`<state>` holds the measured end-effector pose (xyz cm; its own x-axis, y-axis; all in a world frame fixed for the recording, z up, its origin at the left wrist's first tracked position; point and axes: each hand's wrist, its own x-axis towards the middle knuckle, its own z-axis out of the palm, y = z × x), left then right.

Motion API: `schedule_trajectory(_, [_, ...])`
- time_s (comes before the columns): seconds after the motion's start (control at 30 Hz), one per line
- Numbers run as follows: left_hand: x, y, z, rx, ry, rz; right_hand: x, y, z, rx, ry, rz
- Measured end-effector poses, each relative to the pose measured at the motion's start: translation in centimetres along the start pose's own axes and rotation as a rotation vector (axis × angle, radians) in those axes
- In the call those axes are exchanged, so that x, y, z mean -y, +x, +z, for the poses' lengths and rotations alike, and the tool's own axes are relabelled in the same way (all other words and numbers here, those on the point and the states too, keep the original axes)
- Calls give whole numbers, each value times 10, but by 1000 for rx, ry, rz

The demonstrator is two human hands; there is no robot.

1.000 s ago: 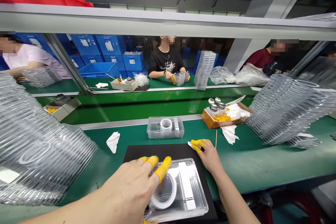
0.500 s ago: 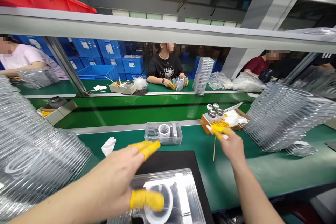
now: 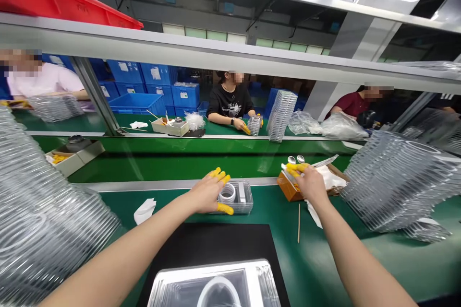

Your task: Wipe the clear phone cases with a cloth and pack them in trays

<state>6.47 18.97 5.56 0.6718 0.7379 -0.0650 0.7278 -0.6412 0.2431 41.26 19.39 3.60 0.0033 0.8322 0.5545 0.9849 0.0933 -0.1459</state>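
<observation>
My left hand [image 3: 209, 193], with yellow finger cots, lies over the left end of a small stack of clear plastic trays [image 3: 240, 196] that holds a white ring, thumb at its front edge and fingers on top. My right hand [image 3: 306, 178] reaches into a brown cardboard box [image 3: 288, 189] with metal-capped pots and white cloth; its fingertips pinch a small white piece. A clear tray with a white ring [image 3: 216, 285] rests on the black mat [image 3: 212, 244] at the bottom edge.
Tall leaning stacks of clear trays stand at the left [image 3: 43, 216] and the right [image 3: 399, 177]. A thin wooden stick [image 3: 298, 223] and a crumpled white cloth [image 3: 144, 211] lie on the green bench. Beyond the conveyor [image 3: 173, 160], other people work.
My left hand left the near tray and reached forward onto the small stack. My right hand moved from the mat's edge up to the brown box. The view tilted upward.
</observation>
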Motion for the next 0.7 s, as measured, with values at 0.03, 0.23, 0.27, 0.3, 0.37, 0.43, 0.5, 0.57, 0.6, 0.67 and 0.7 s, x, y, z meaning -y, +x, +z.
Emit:
schedule_trajectory(0.03, [1,7,1,9,-1,4,14,-3,5,20,51,-40])
schedule_trajectory(0.23, [5,29,6,52,-19,-1,106,-20,41,129,251,-251])
schedule_trajectory(0.27, [5,29,6,53,-22,-8,113,-26,41,146,275,-279])
schedule_trajectory(0.3, [4,29,7,51,-24,-15,117,-32,38,166,300,-313])
schedule_trajectory(0.37, [3,28,6,48,-32,-23,116,-41,29,204,348,-383])
schedule_trajectory(0.43, [1,27,4,50,-40,-25,111,-41,24,221,375,-414])
schedule_trajectory(0.5, [0,26,2,54,-48,-28,108,-32,28,201,370,-374])
schedule_trajectory(0.57, [-1,26,1,57,-60,-34,112,-23,36,174,357,-312])
schedule_trajectory(0.6, [-2,26,1,57,-68,-39,115,-22,39,169,359,-294])
schedule_trajectory(0.67, [-2,27,3,51,-90,-43,121,-29,40,178,386,-301])
schedule_trajectory(0.7, [-2,27,5,44,-106,-42,122,-37,36,188,409,-317])
